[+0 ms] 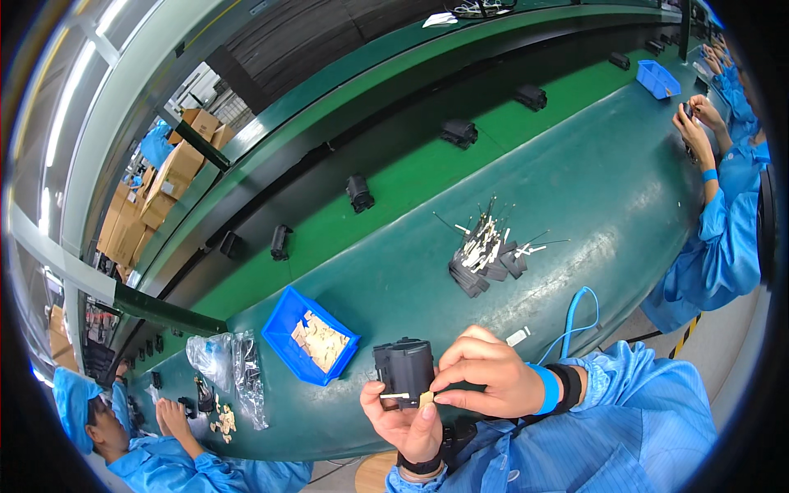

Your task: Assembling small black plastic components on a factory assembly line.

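My left hand (415, 434) grips a black plastic housing (404, 361), rounded and roughly boxy, from below near the table's front edge. At the housing's lower side shows a small white strip (394, 396). With thumb and fingertips my right hand (491, 376) pinches a small tan piece (426, 398) against the housing's lower right corner, close to my left thumb. Behind the housing on the left stands a blue bin (288, 359) holding many flat tan pieces (319, 341). A heap of black parts (470, 279) with white tabs and thin dark wires lies farther off.
A green conveyor (493, 152) carries several black housings beyond the table. Co-workers sit at left (177, 452) and right (731, 222). Clear plastic bags (246, 378) lie left of the bin. A blue cord (569, 324) runs to my right wrist strap. Another blue bin (657, 80) stands far right.
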Tool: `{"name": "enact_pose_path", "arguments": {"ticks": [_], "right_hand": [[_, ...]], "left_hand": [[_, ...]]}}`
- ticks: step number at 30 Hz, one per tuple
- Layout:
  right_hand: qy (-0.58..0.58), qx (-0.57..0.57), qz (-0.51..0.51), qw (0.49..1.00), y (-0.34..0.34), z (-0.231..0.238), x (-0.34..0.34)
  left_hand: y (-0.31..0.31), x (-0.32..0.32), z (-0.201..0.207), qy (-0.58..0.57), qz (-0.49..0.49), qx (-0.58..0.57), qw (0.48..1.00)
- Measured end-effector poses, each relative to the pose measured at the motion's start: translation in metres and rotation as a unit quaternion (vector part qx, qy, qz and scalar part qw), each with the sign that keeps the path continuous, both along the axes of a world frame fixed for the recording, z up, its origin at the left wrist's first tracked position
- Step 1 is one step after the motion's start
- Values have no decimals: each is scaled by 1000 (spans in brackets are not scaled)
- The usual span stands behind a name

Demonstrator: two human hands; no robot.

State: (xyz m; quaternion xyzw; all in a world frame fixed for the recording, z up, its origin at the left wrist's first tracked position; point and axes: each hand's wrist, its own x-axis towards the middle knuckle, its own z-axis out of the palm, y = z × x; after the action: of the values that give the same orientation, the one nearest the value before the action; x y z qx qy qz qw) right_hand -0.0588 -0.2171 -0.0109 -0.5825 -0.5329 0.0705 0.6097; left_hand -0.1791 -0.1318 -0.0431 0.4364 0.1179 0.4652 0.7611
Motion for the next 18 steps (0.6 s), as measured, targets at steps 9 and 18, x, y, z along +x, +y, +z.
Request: {"name": "enact_pose_path", "arguments": {"ticks": [9, 18], "right_hand": [[71, -40, 79, 994, 3, 3, 2], [43, -63, 112, 991, 11, 4, -4]], "left_hand": [[2, -13, -9, 59, 16, 79, 995], [10, -22, -8, 64, 21, 109, 992]]}}
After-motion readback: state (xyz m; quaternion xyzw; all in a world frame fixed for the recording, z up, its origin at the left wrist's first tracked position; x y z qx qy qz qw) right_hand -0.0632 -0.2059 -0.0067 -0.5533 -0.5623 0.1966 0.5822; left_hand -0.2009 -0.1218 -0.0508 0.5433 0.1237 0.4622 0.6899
